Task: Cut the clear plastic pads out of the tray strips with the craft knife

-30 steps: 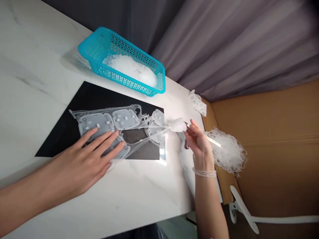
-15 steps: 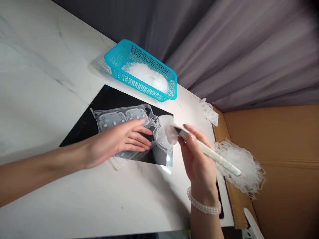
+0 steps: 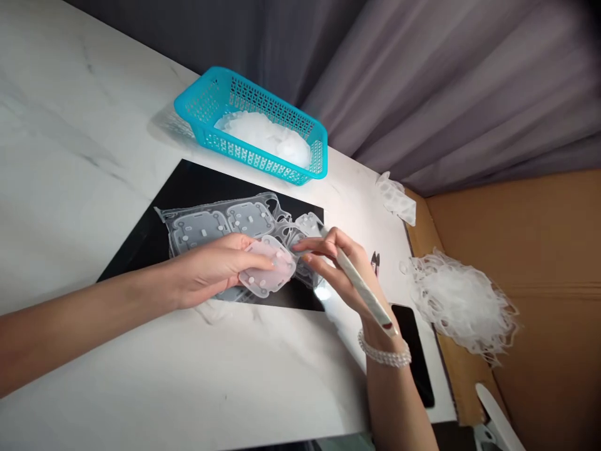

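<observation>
My left hand [image 3: 216,270] pinches a thin, translucent, rounded plate [image 3: 280,266] with small raised studs, its thumb lying across the face. Just right of it, my right hand [image 3: 345,269] grips a slim tool with a pearly white handle [image 3: 361,291]. The tool's dark tip points away toward the moulded sheet; its exact kind is unclear. Right fingertips sit close to the plate's edge, and I cannot tell whether they touch it. Beneath both hands, a clear moulded sheet [image 3: 201,227] bearing similar plates lies on a black mat [image 3: 141,247], partly covered by my left hand.
Behind the mat stands a turquoise basket [image 3: 253,158] holding a pile of translucent pieces [image 3: 256,131]. A heap of stringy clear scraps [image 3: 462,307] is at the right, by a cardboard box [image 3: 530,250]. A dark phone-like slab [image 3: 416,357] lies beside my right wrist.
My left hand has gone from spread fingers to pinching the translucent plate, which was near the right hand. The right hand's tool has swung more upright. The view has shifted slightly.
</observation>
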The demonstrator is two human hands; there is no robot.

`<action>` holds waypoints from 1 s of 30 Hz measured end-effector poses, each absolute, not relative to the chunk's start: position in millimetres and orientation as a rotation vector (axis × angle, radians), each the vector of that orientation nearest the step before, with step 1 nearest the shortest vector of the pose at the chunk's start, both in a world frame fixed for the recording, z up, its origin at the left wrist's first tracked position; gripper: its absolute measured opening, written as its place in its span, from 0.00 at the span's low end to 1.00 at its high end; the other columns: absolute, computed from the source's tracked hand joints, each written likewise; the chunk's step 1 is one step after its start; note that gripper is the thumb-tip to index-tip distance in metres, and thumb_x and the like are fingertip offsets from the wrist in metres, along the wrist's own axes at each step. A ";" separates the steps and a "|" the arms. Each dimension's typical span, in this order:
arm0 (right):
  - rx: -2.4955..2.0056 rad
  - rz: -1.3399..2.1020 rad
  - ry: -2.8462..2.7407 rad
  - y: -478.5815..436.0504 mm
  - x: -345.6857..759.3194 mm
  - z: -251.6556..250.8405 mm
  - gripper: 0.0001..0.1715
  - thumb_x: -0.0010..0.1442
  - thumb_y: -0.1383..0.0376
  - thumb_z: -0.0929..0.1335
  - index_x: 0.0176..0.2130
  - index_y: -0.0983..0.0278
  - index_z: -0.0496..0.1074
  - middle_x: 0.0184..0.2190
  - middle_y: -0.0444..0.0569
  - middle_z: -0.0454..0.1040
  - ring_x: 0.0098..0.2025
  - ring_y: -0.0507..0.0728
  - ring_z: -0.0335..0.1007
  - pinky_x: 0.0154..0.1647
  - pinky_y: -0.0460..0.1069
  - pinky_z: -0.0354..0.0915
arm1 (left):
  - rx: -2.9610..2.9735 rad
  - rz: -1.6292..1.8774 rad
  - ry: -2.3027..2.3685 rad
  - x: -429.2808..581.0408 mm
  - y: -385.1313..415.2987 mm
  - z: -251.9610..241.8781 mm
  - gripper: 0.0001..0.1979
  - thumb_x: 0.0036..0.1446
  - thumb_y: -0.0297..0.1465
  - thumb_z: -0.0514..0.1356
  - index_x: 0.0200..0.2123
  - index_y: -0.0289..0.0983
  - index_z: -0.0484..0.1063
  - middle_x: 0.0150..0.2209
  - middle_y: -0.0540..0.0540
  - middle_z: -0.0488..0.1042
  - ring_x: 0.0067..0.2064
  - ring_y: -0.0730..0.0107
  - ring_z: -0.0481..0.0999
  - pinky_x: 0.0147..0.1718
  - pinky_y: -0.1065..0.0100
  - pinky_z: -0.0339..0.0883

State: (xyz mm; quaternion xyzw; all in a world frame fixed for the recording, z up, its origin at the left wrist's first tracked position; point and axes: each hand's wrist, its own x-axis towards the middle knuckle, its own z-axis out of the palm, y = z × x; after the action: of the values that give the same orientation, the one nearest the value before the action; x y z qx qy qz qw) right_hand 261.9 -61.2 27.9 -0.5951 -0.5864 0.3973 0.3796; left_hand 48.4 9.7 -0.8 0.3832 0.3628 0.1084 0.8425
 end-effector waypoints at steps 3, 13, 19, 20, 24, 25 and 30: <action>-1.483 1.127 -1.509 -56.8 260.7 23.4 0.20 0.62 0.66 0.70 0.30 0.59 0.53 0.37 0.47 0.81 0.41 0.55 0.77 0.43 0.52 0.69 | 0.901 0.200 0.759 49.8 11.3 -0.9 0.15 0.54 0.37 0.67 0.43 0.35 0.79 0.46 0.41 0.81 0.51 0.57 0.78 0.50 0.61 0.69; -1.506 1.056 -1.462 -60.8 256.6 27.9 0.21 0.59 0.68 0.71 0.29 0.58 0.53 0.31 0.43 0.77 0.34 0.53 0.72 0.38 0.50 0.67 | 1.061 0.205 0.840 67.0 11.0 0.9 0.14 0.49 0.41 0.69 0.29 0.35 0.77 0.29 0.46 0.77 0.31 0.68 0.74 0.30 0.68 0.64; -1.488 1.060 -1.471 -62.4 260.2 26.5 0.21 0.60 0.68 0.71 0.31 0.58 0.52 0.33 0.43 0.77 0.35 0.53 0.72 0.39 0.50 0.67 | 1.048 0.178 0.838 68.7 11.9 0.8 0.13 0.49 0.40 0.69 0.26 0.36 0.75 0.26 0.49 0.72 0.29 0.71 0.69 0.27 0.70 0.60; -1.478 1.057 -1.476 -62.5 260.3 26.4 0.21 0.60 0.68 0.71 0.31 0.58 0.53 0.33 0.43 0.78 0.35 0.53 0.72 0.39 0.50 0.66 | 1.053 0.175 0.830 68.4 12.7 1.0 0.12 0.49 0.39 0.69 0.27 0.36 0.76 0.26 0.49 0.72 0.29 0.71 0.69 0.28 0.70 0.60; -1.475 1.040 -1.498 -63.6 259.2 28.3 0.20 0.60 0.69 0.70 0.31 0.58 0.53 0.32 0.43 0.78 0.33 0.52 0.69 0.38 0.49 0.65 | 1.134 0.166 0.807 67.0 14.3 1.0 0.13 0.53 0.39 0.66 0.24 0.36 0.74 0.24 0.49 0.71 0.28 0.73 0.68 0.27 0.71 0.60; -1.486 1.029 -1.515 -64.3 258.2 28.9 0.20 0.61 0.69 0.70 0.31 0.58 0.52 0.32 0.43 0.77 0.33 0.52 0.69 0.37 0.49 0.65 | 1.165 0.167 0.798 66.6 13.9 0.6 0.14 0.54 0.40 0.66 0.24 0.36 0.74 0.24 0.49 0.71 0.28 0.73 0.68 0.27 0.71 0.60; -1.638 0.860 -1.691 -66.7 249.2 22.8 0.16 0.60 0.72 0.67 0.31 0.59 0.54 0.30 0.41 0.74 0.30 0.51 0.66 0.33 0.47 0.62 | 1.554 0.275 0.832 67.7 3.3 1.8 0.11 0.57 0.36 0.61 0.26 0.37 0.77 0.24 0.49 0.74 0.27 0.70 0.71 0.25 0.70 0.61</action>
State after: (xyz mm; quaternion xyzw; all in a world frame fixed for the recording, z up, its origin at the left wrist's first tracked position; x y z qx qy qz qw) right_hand 249.2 -66.7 22.8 -0.6208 -0.6409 0.3259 0.3124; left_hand 67.7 3.3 1.8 0.6781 0.3629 0.1198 0.6278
